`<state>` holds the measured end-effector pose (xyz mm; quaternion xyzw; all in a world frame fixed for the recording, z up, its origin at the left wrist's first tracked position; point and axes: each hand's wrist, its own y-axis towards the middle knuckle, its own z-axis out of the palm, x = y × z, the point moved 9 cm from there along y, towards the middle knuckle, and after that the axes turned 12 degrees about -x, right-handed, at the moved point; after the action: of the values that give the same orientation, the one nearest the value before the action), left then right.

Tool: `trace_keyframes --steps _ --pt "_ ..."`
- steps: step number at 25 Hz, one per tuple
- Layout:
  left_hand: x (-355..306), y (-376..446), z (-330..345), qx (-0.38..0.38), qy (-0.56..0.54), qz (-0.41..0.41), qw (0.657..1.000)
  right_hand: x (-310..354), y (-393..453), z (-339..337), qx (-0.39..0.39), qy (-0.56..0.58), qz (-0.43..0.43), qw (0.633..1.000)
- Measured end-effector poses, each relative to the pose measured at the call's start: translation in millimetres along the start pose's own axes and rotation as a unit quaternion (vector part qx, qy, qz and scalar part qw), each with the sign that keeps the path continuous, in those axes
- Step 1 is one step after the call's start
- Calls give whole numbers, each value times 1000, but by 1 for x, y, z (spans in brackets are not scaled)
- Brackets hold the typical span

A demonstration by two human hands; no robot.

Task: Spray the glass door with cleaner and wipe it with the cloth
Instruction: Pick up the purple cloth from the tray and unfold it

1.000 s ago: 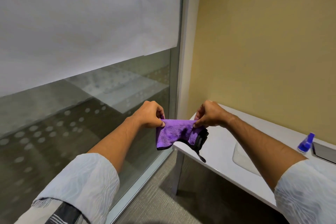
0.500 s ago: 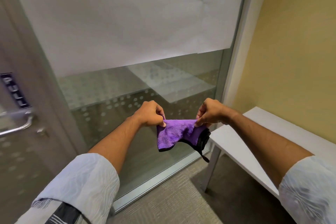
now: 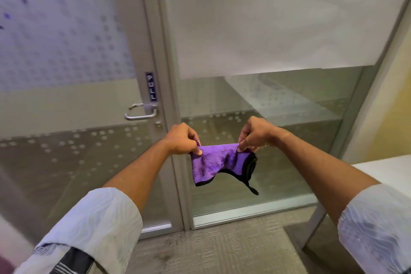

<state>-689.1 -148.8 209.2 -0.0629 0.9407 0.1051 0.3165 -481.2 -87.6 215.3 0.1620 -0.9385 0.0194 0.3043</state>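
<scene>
Cloth: a purple cloth point(image 3: 216, 163) with a black edging is held up in the air between both hands, in front of the fixed glass panel and just right of the door frame; its upper edge is stretched level, the rest hangs below in folds, and a thin black strip dangles from its lower right corner
Left hand: the left hand point(image 3: 182, 139) is closed on the upper left corner of the cloth, which is pinched between thumb and curled fingers
Right hand: the right hand point(image 3: 255, 133) is closed on the upper right corner in the same manner, the knuckles turned upward
Arms: both forearms are bare and stretched forward; pale patterned sleeves are rolled back near the elbows
Glass door: the glass door point(image 3: 66, 73) is seen at the left, shut in its grey frame, its pane covered with a pattern of frosted dots; it is not touched by the cloth or by either hand
Handle: a metal lever handle point(image 3: 141, 114) is fixed at the door's right edge, with a dark plate marked PULL point(image 3: 151, 87) just above it
Glass panel: the fixed glass panel point(image 3: 266, 107) to the right of the door is covered in its upper part by a white sheet
Table: a corner of a white table point(image 3: 387, 171) is seen at the right edge, by a yellow wall
Floor: grey carpet point(image 3: 222, 251) is laid below
</scene>
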Motion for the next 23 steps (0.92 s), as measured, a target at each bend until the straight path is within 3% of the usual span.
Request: trace_keyframes --steps 11,17,23 --pt "194 -113 -178 -88 -67 -201 973 236 -19 148 91 36 -119 988" --pt "302 -162 -277 -133 -57 -227 963 364 -35 238 120 55 -157 979" --pt "375 -179 -344 -167 -48 -233 957 448 -27 299 139 60 -178 972"
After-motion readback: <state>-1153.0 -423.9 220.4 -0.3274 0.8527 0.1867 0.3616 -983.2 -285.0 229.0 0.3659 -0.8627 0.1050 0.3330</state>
